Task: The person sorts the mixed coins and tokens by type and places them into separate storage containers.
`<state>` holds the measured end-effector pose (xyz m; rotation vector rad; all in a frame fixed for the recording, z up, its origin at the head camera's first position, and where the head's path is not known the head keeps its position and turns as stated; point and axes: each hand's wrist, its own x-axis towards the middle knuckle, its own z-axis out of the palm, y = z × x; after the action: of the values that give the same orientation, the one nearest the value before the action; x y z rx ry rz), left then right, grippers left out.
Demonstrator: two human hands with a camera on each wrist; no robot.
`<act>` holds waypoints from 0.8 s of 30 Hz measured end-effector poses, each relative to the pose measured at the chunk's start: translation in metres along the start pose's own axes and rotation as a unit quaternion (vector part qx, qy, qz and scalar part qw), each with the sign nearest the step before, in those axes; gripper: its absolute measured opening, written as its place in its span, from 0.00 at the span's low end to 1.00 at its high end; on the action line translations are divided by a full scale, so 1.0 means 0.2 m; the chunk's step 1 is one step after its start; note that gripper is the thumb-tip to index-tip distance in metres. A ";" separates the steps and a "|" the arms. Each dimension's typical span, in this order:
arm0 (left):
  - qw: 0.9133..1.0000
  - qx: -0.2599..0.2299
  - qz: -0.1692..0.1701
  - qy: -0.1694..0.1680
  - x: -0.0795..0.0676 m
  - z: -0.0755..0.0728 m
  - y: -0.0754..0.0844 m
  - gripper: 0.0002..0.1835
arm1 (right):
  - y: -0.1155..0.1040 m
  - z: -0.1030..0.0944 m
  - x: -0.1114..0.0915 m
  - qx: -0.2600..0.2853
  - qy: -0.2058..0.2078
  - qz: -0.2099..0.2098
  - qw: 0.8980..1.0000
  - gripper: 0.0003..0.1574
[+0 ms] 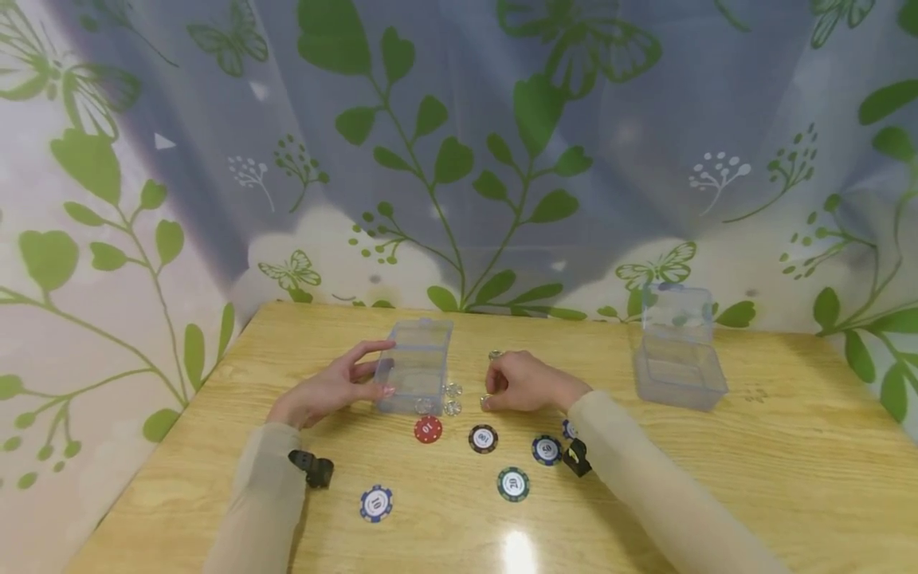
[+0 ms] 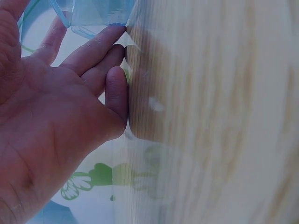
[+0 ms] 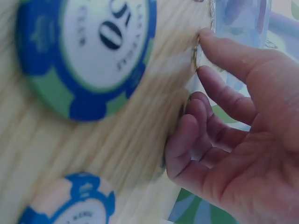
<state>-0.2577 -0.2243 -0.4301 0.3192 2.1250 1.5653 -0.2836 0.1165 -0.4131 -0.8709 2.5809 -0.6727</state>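
My left hand holds the left side of a clear plastic box, thumb near its front and fingers farther back. The left wrist view shows several of its fingertips down at the tabletop beside the box. Right of the box, my right hand pinches a small shiny coin-like disc at the table surface between thumb and forefinger; its other fingers are curled. Another shiny disc lies just behind that hand. More such discs lie by the box's front right corner.
Poker chips lie in front: a red one, a black one, a green one and blue ones. A second clear box stands at right, lid raised. A patterned curtain hangs behind the table.
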 end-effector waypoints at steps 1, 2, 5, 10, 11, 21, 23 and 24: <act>1.000 -0.002 -0.001 0.000 0.00 0.00 0.00 0.45 | -0.01 0.00 0.00 -0.002 -0.002 0.006 1.000 0.11; 1.000 -0.003 -0.002 0.001 0.00 0.00 0.00 0.45 | -0.01 0.00 0.00 -0.004 -0.003 0.012 1.000 0.10; 1.000 -0.001 -0.005 0.006 0.00 0.00 0.00 0.44 | -0.04 0.00 0.00 -0.013 -0.003 0.029 0.999 0.09; 1.000 0.006 -0.003 0.002 0.00 0.00 0.01 0.45 | -0.06 0.01 -0.01 -0.044 -0.001 0.043 0.998 0.09; 1.000 0.007 -0.002 0.001 0.00 0.00 0.01 0.45 | -0.07 0.01 -0.01 -0.052 -0.003 0.042 0.998 0.09; 1.000 0.004 0.000 -0.001 0.00 0.01 0.02 0.45 | -0.08 0.00 -0.01 -0.080 -0.034 0.016 0.996 0.07; 1.000 0.006 0.001 -0.001 0.00 0.01 0.01 0.45 | -0.08 -0.01 -0.01 -0.074 -0.038 0.012 0.996 0.06; 1.000 0.007 0.002 -0.002 0.00 0.01 0.01 0.45 | -0.07 -0.01 -0.01 -0.070 -0.039 0.009 0.997 0.05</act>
<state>-0.2567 -0.2223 -0.4275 0.3294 2.1343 1.5520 -0.2750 0.1086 -0.4037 -0.8959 2.5871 -0.4486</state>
